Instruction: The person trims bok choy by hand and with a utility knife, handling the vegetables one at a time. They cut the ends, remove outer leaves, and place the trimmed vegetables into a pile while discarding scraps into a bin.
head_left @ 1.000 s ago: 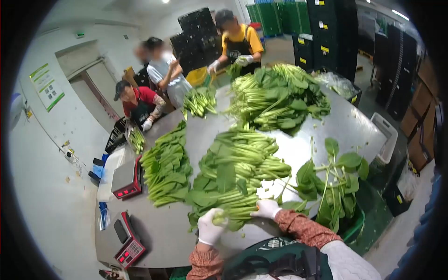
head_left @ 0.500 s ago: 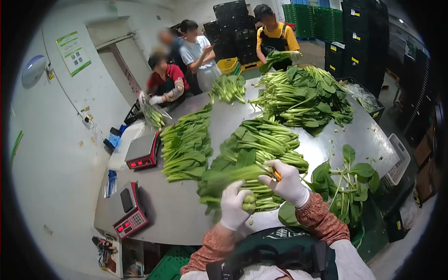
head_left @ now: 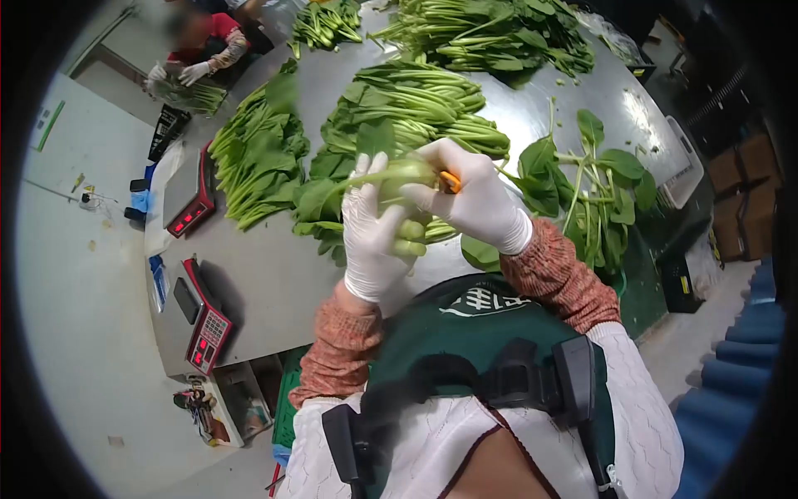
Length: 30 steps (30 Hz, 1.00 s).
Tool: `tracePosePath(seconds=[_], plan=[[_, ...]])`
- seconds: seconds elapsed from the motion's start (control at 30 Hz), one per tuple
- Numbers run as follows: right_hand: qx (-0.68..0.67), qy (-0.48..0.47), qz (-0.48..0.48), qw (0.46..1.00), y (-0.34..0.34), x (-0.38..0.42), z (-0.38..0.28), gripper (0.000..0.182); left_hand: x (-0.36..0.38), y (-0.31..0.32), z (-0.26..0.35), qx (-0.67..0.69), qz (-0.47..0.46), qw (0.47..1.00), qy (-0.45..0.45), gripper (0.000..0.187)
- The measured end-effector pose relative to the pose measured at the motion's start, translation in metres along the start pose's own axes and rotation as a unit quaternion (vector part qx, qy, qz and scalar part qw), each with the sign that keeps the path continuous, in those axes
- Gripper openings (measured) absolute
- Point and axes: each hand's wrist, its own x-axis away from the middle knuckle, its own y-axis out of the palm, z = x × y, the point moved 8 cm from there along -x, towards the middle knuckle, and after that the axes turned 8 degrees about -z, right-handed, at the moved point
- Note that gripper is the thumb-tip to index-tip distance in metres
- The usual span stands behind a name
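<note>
My left hand, in a white glove, is closed around a few stalks of leafy greens, their cut ends facing right. My gloved right hand is closed on a small orange tool; its blade or tip cannot be made out. The right fingers also touch a pale green stalk that lies across the top of the left hand. Just beyond both hands spreads a large pile of greens, stalks to the right and leaves to the left.
On the steel table a row of greens lies left of the pile. Two red scales stand at the left edge. Loose leafy stems lie at right, near a white crate. Across the table a person in red handles bagged greens.
The view has tilted down, so the people at the back have mostly left the frame. My hands have come together, with the right fingers now at a stalk over the left hand.
</note>
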Motion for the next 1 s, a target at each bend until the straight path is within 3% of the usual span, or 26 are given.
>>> tracePosePath(seconds=[0.07,0.1,0.23,0.33,0.37,0.4,0.47,0.5,0.6,0.7,0.73,0.8,0.83,0.87,0.97,1.0], plan=[[0.055,0.022,-0.046,0.997,0.007,0.000,0.006,0.036,-0.003,0.003,-0.008,0.048,-0.019,0.999,0.007,0.031],[0.019,0.026,-0.055,0.998,0.007,-0.001,0.007,0.037,-0.011,-0.003,-0.003,0.102,-0.021,0.995,0.003,0.031],[0.072,0.005,-0.171,0.983,0.002,-0.005,0.011,0.038,-0.009,0.007,-0.011,0.141,-0.134,0.980,-0.031,0.027],[0.124,-0.027,-0.213,0.969,-0.010,-0.006,0.016,0.028,-0.009,0.015,-0.013,0.162,-0.177,0.970,-0.035,0.026],[0.094,-0.006,-0.224,0.970,-0.015,-0.004,0.030,0.025,-0.014,0.014,-0.015,0.228,-0.146,0.962,-0.023,0.025],[0.086,-0.047,-0.218,0.971,-0.024,-0.004,0.034,0.024,-0.017,0.016,-0.020,0.236,-0.157,0.958,-0.042,0.025],[0.146,0.015,-0.178,0.973,-0.044,-0.002,0.059,0.029,-0.020,0.014,-0.034,0.252,-0.178,0.948,-0.079,0.025],[0.180,0.084,-0.159,0.967,-0.054,-0.001,0.077,0.024,-0.018,0.016,-0.042,0.298,-0.238,0.912,-0.153,0.022],[0.450,0.129,-0.064,0.881,-0.086,0.005,0.117,0.016,-0.027,0.012,-0.046,0.377,-0.191,0.898,-0.123,0.020],[0.506,0.172,0.019,0.845,-0.134,0.027,0.159,0.025,-0.031,0.006,-0.051,0.438,-0.168,0.869,-0.155,0.019],[0.523,0.298,-0.020,0.799,-0.154,0.034,0.177,0.031,-0.032,0.006,-0.054,0.425,-0.173,0.875,-0.156,0.019],[0.536,0.314,-0.036,0.783,-0.174,0.047,0.175,0.040,-0.034,0.006,-0.060,0.398,-0.184,0.885,-0.158,0.020],[0.504,0.199,0.048,0.839,-0.158,0.036,0.116,0.037,-0.039,0.015,-0.057,0.377,-0.202,0.891,-0.154,0.020],[0.480,0.119,0.059,0.867,-0.142,0.031,0.095,0.043,-0.043,0.021,-0.050,0.368,-0.211,0.893,-0.153,0.020],[0.371,-0.010,0.019,0.929,-0.081,0.019,0.040,0.044,-0.052,0.037,-0.037,0.350,-0.240,0.898,-0.118,0.022],[0.386,0.001,0.003,0.922,-0.071,0.016,0.032,0.044,-0.055,0.041,-0.033,0.345,-0.247,0.900,-0.101,0.023]])
